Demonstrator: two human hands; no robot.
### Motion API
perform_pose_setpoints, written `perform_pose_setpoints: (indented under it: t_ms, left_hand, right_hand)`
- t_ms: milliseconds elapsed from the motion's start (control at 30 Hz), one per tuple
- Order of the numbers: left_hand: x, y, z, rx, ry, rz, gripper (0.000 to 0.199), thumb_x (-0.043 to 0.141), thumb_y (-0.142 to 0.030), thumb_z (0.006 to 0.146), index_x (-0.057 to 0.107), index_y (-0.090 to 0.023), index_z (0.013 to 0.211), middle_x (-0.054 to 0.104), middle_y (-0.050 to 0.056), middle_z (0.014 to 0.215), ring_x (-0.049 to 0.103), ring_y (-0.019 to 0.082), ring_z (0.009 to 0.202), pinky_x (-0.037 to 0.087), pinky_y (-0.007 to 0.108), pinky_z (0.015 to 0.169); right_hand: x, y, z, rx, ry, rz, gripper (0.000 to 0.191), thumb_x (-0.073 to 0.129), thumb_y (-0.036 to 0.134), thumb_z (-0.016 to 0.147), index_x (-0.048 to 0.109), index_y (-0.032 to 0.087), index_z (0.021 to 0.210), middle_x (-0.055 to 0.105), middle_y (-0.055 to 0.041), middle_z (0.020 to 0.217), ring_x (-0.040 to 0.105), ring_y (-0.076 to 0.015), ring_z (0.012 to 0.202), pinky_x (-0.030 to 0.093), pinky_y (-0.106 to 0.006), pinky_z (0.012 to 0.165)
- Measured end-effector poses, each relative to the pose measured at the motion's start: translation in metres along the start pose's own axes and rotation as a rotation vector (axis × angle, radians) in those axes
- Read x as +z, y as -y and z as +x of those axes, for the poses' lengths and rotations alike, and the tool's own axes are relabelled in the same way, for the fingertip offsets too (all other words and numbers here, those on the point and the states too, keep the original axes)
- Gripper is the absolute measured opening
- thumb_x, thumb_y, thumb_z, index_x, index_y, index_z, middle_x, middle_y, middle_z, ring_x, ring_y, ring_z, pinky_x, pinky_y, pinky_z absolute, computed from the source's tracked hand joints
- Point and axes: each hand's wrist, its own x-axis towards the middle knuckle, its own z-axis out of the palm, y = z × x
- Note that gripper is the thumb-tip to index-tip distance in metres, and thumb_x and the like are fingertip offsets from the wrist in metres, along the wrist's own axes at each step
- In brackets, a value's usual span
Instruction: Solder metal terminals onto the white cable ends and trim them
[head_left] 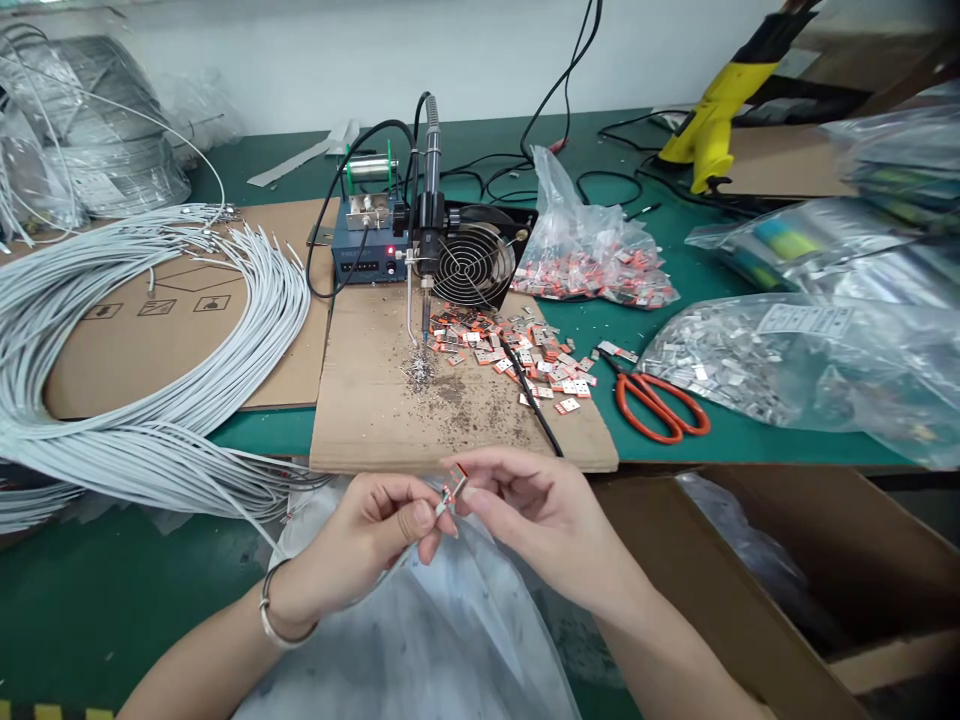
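Observation:
My left hand point(379, 525) is closed, its thumb and forefinger pinching the end of a white cable point(441, 507). My right hand point(536, 515) pinches a small metal USB connector point(459, 478) with an orange-red part, right against the cable end. Whether the two are joined cannot be made out. Both hands are just in front of a cardboard sheet point(375, 420). On it, many loose orange-and-metal connectors point(551, 365) lie in a pile near an upright soldering iron point(429, 235), whose tip points down at bits of solder point(418, 370).
A large coil of white cables point(277, 320) lies left. Behind the sheet stand a blue soldering station point(360, 260), solder spool point(371, 167) and fan point(474, 262). Orange-handled scissors point(664, 408), bags of parts point(720, 360) and a yellow heat gun point(712, 120) are right; an open carton point(720, 580) sits below.

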Motion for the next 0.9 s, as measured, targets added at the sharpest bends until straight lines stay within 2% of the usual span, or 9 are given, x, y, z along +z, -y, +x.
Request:
perform_pose_setpoints:
  t_ms: [100, 233, 400, 533, 667, 767, 900]
  left_hand:
    - [0.003, 0.001, -0.001, 0.087, -0.023, 0.099, 0.03, 0.055, -0.04, 0.085, 0.061, -0.011, 0.076, 0.049, -0.001, 0.054, 0.037, 0.007, 0.051, 0.029, 0.019, 0.052]
    - [0.007, 0.0, -0.001, 0.144, -0.014, 0.173, 0.033, 0.053, -0.04, 0.086, 0.06, -0.011, 0.072, 0.05, 0.0, 0.055, 0.042, 0.008, 0.056, 0.032, 0.021, 0.057]
    - [0.008, -0.004, -0.002, 0.104, -0.038, 0.187, 0.03, 0.057, -0.041, 0.083, 0.061, -0.011, 0.078, 0.051, 0.0, 0.058, 0.042, 0.008, 0.055, 0.033, 0.02, 0.055]
    - [0.005, -0.004, -0.003, 0.084, -0.058, 0.217, 0.031, 0.057, -0.042, 0.083, 0.062, -0.011, 0.082, 0.052, 0.001, 0.059, 0.044, 0.009, 0.056, 0.034, 0.021, 0.056]
    - [0.003, -0.002, -0.002, 0.077, -0.046, 0.242, 0.036, 0.053, -0.045, 0.084, 0.064, -0.011, 0.081, 0.052, 0.001, 0.056, 0.04, 0.009, 0.053, 0.03, 0.021, 0.053]
    - [0.002, 0.0, -0.001, 0.073, -0.047, 0.238, 0.037, 0.052, -0.045, 0.085, 0.064, -0.011, 0.082, 0.052, 0.001, 0.055, 0.04, 0.009, 0.053, 0.03, 0.022, 0.053]
    - [0.001, 0.002, 0.0, 0.071, -0.062, 0.228, 0.037, 0.053, -0.046, 0.084, 0.065, -0.01, 0.085, 0.051, 0.001, 0.056, 0.041, 0.009, 0.054, 0.032, 0.022, 0.056]
  right_hand:
    - [-0.005, -0.001, -0.004, -0.066, 0.06, 0.04, 0.027, 0.061, 0.024, 0.082, 0.06, 0.02, 0.109, 0.058, -0.0015, 0.074, 0.05, -0.0117, 0.065, 0.038, -0.023, 0.057]
    - [-0.006, 0.0, -0.003, -0.059, 0.144, 0.095, 0.014, 0.059, 0.027, 0.085, 0.064, 0.019, 0.094, 0.058, -0.0018, 0.068, 0.053, -0.0129, 0.064, 0.04, -0.025, 0.059]
    - [-0.007, -0.001, 0.006, -0.022, 0.175, 0.262, 0.013, 0.059, 0.027, 0.085, 0.065, 0.016, 0.084, 0.059, -0.0018, 0.066, 0.053, -0.0097, 0.061, 0.041, -0.021, 0.056]
    - [-0.007, -0.004, 0.006, -0.035, 0.111, 0.267, 0.01, 0.061, 0.025, 0.084, 0.066, 0.017, 0.08, 0.059, -0.0002, 0.065, 0.051, -0.0067, 0.058, 0.041, -0.016, 0.054]
    - [-0.007, -0.009, 0.004, -0.045, 0.068, 0.162, 0.012, 0.061, 0.027, 0.084, 0.065, 0.016, 0.087, 0.063, -0.0041, 0.073, 0.056, -0.0109, 0.064, 0.044, -0.02, 0.056]
    - [-0.011, -0.008, 0.004, -0.073, 0.036, 0.098, 0.014, 0.059, 0.03, 0.085, 0.065, 0.018, 0.09, 0.061, -0.0036, 0.072, 0.054, -0.0109, 0.064, 0.043, -0.02, 0.055]
    - [-0.011, 0.0, -0.005, -0.24, -0.162, 0.131, 0.016, 0.053, 0.035, 0.09, 0.064, 0.029, 0.101, 0.055, -0.0009, 0.067, 0.048, -0.0109, 0.061, 0.039, -0.02, 0.054]
